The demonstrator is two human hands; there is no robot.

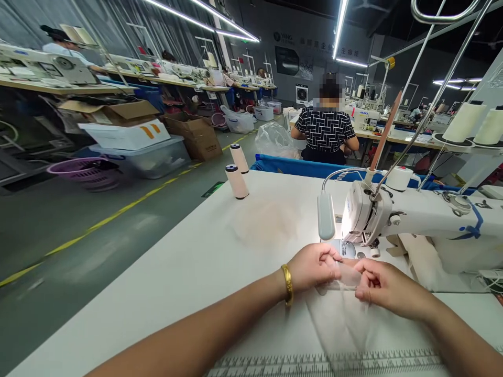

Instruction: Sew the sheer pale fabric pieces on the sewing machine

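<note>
Between both hands stretches a piece of thin, sheer white fabric (343,319), its lower part hanging down over the table toward the printed ruler. My left hand (316,267), with a gold bracelet (288,285) at the wrist, pinches one side of the fabric's upper edge. Opposite it, my right hand (379,287) grips the other side with curled fingers. Both hands are just in front of the needle area of a white sewing machine (416,212). A small lamp (326,215) shines beside the machine head.
Two cones of pale pink thread (237,182) stand at the table's far left edge. A pale sheer piece (267,225) lies flat on the white table (188,262). Beige cloth (426,262) sits under the machine arm. A co-worker (326,125) sits ahead, beyond a blue cloth trough (291,164).
</note>
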